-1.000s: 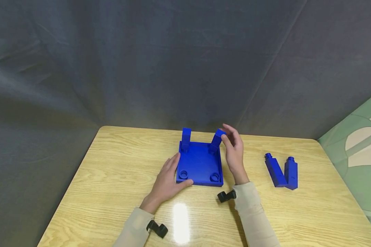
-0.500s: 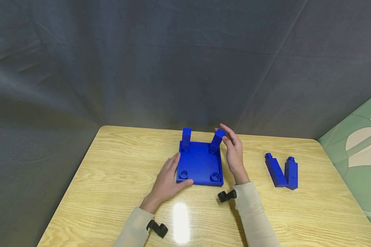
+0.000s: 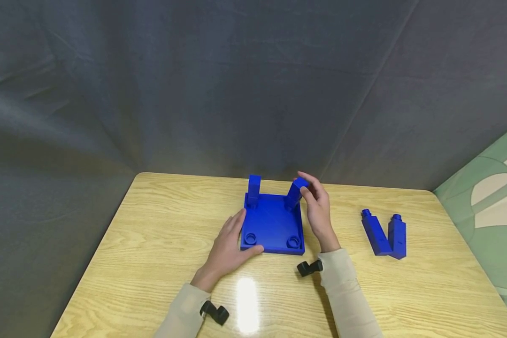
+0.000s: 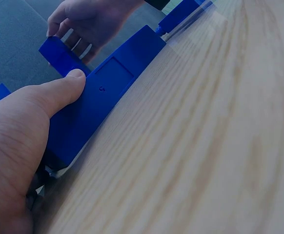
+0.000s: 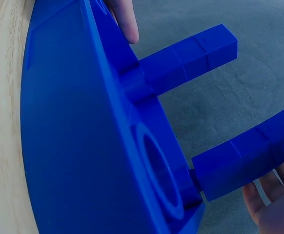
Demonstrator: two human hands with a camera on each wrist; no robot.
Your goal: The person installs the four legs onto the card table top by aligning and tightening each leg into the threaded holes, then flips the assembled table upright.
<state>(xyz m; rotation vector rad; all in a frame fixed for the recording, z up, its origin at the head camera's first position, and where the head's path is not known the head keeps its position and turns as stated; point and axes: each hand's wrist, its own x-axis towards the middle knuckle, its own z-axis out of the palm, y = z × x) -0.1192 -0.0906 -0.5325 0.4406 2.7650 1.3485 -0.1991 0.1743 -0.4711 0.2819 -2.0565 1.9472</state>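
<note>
On the surface [image 3: 160,234], we hold the tray [image 3: 272,225] by its near left corner in our left grip [image 3: 228,248], while our right grip [image 3: 319,209] pinches a leg [image 3: 295,193] at its far right corner.

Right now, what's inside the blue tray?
Tray: open near-left socket and near-right socket; far-left leg and far-right leg standing. Whatever's beneath the legs is covered by them.
</note>
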